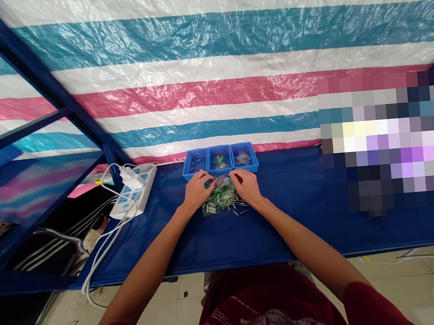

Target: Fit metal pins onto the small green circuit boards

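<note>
My left hand is closed in a pinch at the left edge of a small clear plastic bag. At the bag's right edge, the fingers of my right hand are pinched together as well. Beneath the bag lies a pile of small greenish clear packets with slim metallic pieces in and around them. Several loose thin pieces lie on the blue table by my right wrist. Just beyond my fingers stand three joined blue bins: the left bin holds a few thin pieces, the middle bin greenish packets, the right bin clear bags.
A white power strip with a plugged-in adapter and loose white cables lies at the left of the blue table. A blue metal frame rises on the left. Striped plastic sheeting hangs behind. The far right is pixelated.
</note>
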